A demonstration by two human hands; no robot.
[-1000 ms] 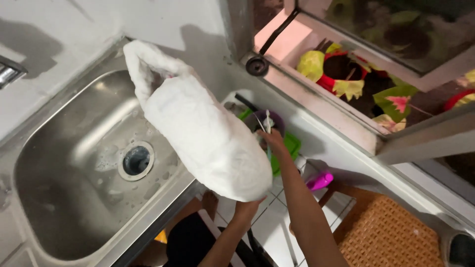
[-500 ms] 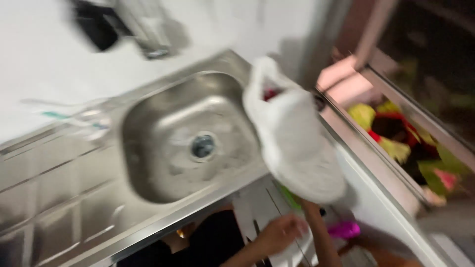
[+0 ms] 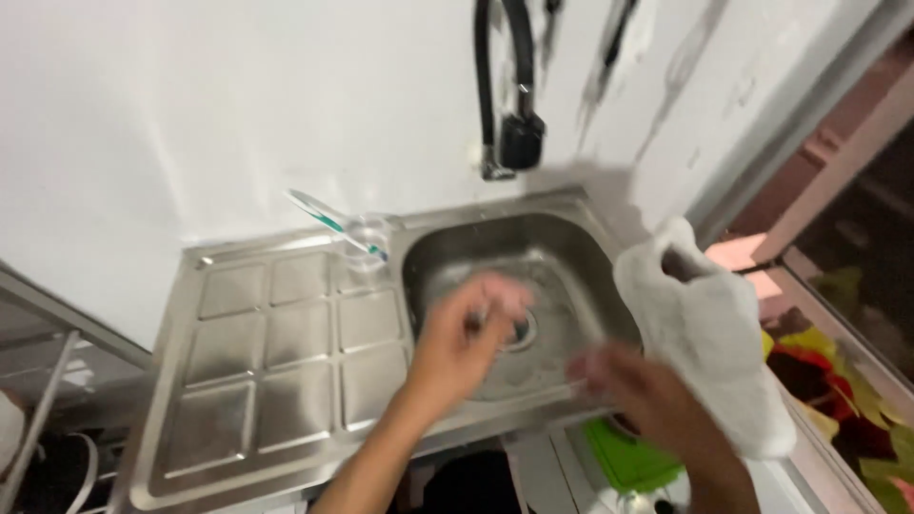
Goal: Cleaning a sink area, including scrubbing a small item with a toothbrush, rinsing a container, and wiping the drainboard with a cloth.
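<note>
My left hand (image 3: 466, 333) hovers over the steel sink basin (image 3: 562, 252), fingers blurred near the drain (image 3: 519, 328); whether it holds anything is unclear. My right hand (image 3: 647, 390) is at the basin's front right edge, gripping a white shoe-like fabric item (image 3: 709, 333). That item stands tilted, its opening upward, beside the sink's right rim.
A clear glass (image 3: 369, 240) with a green-and-white toothbrush (image 3: 319, 214) stands at the back of the ribbed drainboard (image 3: 286, 352). A black tap (image 3: 509, 124) hangs from the white wall. A green object (image 3: 628, 457) lies below; colourful things (image 3: 828, 371) lie at the right, a metal rack (image 3: 38, 419) at the left.
The view swung left and up to face the sink and wall. Both hands rose from below the counter to the basin. The white item moved to the sink's right side.
</note>
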